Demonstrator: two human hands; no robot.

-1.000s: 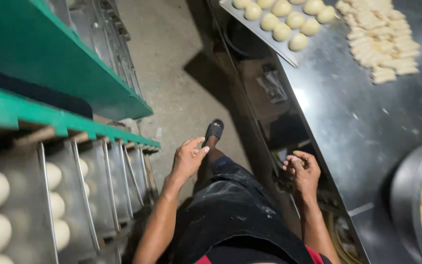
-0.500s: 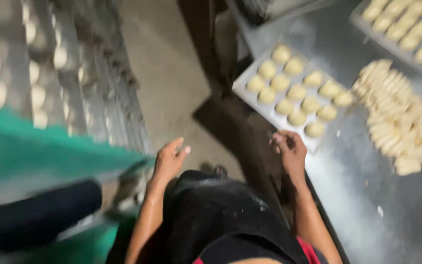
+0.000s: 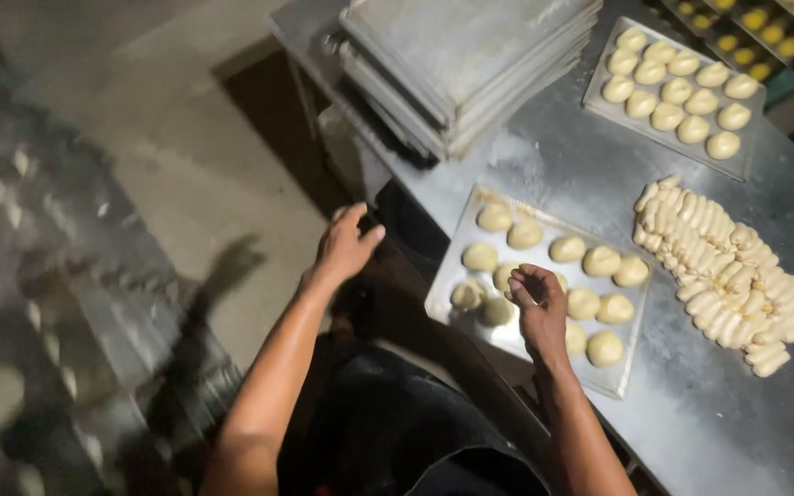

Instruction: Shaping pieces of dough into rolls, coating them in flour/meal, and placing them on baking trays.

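Dough balls sit in loose rows on the near baking tray, which lies at the front edge of the steel table, and we take this tray as our landmark. Our right hand hovers over its near half, fingers curled loosely together above the balls; we cannot tell whether it pinches one or touches any. Our left hand hangs off the tray's left side, beyond the table edge and over the floor, fingers spread and holding nothing. Right of the tray lies a heap of small finger-shaped dough pieces. Behind the tray, a stack of empty trays rests on the table, and beyond the heap a second tray of dough balls sits farther back. Far left of the tray, a rack shows blurred.
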